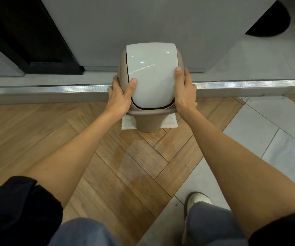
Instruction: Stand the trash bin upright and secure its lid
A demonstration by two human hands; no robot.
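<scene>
Grip: left hand (119, 96) and right hand (185, 90) clasp opposite sides of the lid (151, 75), thumbs on its white flap.
Trash bin (147, 123): upright, centre of frame, base on a white paper (127, 124).
Edges: metal threshold strip (45, 87) runs across behind it; grey panel (143, 20) close at upper centre.
Open room: bare herringbone floor (125, 166) in lower centre; tiles (276, 144) at right.

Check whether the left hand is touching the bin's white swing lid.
Touching. In the head view the left hand grips the trash bin rim, and its thumb lies flat on the white lid.
</scene>
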